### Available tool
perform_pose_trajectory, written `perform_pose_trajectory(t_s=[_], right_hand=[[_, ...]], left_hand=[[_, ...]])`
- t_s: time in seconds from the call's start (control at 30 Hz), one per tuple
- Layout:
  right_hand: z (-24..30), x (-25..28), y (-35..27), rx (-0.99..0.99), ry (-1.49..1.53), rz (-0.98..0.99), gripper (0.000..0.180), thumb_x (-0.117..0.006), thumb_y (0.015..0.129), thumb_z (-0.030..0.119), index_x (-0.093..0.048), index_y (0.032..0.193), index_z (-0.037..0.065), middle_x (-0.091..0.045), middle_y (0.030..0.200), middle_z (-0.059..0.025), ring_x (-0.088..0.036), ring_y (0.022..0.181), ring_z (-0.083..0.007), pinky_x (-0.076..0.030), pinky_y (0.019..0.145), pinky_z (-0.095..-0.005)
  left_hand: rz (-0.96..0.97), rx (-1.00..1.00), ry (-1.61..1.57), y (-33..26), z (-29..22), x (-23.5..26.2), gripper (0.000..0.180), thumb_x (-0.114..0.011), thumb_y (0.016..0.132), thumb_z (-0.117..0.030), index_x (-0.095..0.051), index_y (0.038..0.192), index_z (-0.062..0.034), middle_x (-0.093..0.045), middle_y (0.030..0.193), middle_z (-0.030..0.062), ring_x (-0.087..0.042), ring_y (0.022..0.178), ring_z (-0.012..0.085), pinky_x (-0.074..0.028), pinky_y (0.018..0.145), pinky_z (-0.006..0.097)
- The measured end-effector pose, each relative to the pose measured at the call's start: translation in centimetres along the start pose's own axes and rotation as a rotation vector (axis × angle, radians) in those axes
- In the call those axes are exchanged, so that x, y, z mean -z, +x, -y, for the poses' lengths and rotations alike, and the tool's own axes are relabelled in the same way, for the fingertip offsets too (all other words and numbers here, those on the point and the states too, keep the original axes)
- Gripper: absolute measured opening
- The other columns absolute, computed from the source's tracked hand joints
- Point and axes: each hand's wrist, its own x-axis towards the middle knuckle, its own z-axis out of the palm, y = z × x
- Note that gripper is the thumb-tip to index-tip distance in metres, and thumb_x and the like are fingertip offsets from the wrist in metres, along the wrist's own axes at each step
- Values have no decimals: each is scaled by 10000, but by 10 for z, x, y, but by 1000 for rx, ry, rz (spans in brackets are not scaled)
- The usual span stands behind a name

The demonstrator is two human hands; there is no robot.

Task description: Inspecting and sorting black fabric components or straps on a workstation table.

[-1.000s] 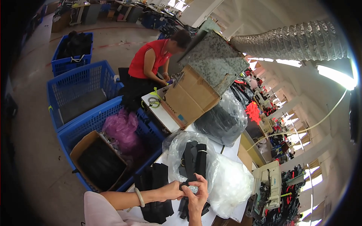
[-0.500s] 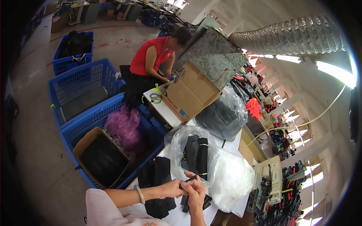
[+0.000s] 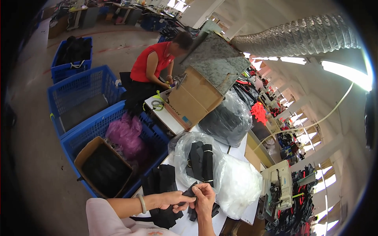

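Both of my hands work close together over the white table (image 3: 185,228), on a black fabric strip (image 3: 189,192). My left hand (image 3: 172,200), with a pale bangle at the wrist, closes round the strip from the left. My right hand (image 3: 204,198) pinches the strip's other side between thumb and fingers. Black strips (image 3: 160,180) lie in a stack left of my hands, and more lie underneath them. Just beyond stands an open clear plastic bag (image 3: 182,157) with bundled black strips (image 3: 207,163) inside, tied with light bands.
A white plastic bag (image 3: 241,185) lies to the right, near a sewing machine (image 3: 277,183). Left are blue crates (image 3: 92,126), one holding a cardboard box (image 3: 88,151) and purple plastic (image 3: 125,133). Ahead, a person in red (image 3: 147,65) works beside a large carton (image 3: 193,98).
My hands have shifted on the strip, and more of it shows between them. The surroundings sit slightly further left in the picture. The person in red still bends over their work.
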Motion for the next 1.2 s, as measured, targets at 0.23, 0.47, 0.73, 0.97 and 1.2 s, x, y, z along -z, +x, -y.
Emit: perform_pose_trajectory(t_s=[0.23, 0.47, 0.73, 0.97, 1.2], right_hand=[[-9, 13, 8, -5, 210, -129, 232, -644, 770, -109, -572, 964, -3, -603, 741, -14, -563, 667, -73, -440, 650, -189], [7, 14, -2, -89, 201, 147, 538, -644, 838, 93, -414, 1315, -3, -593, 1136, -139, -583, 974, -197, -461, 830, -305], [8, -24, -37, -322, 164, 100, 95, -644, 845, 69, -598, 799, 0, -626, 711, -42, -585, 616, -99, -484, 608, -230], [-5, 5, -49, -361, 115, 61, 101, -648, 838, 63, -593, 784, -1, -637, 685, -67, -581, 562, -104, -479, 551, -224], [-18, 10, -55, -439, 121, 43, 100, -652, 837, 63, -613, 834, -29, -641, 672, -72, -597, 567, -108, -475, 539, -228]], left_hand=[[156, 61, -211, -1, 36, 2, 383, -498, 961, -294, -588, 972, 79, -437, 542, 1, -316, 422, 58, -283, 406, 221], [-182, -381, -98, -2, 2, 4, 393, -475, 957, -364, -620, 907, -2, -511, 574, 31, -467, 453, 103, -319, 416, 232], [-224, -722, -222, -9, -54, 0, 379, -518, 945, -357, -580, 1069, -4, -571, 714, 59, -555, 641, 150, -470, 624, 277], [-213, -580, -226, 4, -35, 20, 528, -417, 968, -431, -542, 1169, 40, -650, 969, 173, -627, 933, 263, -471, 864, 357], [-265, -505, -282, 11, -16, 16, 537, -373, 980, -438, -532, 1160, 42, -652, 998, 194, -626, 984, 297, -472, 912, 400]])
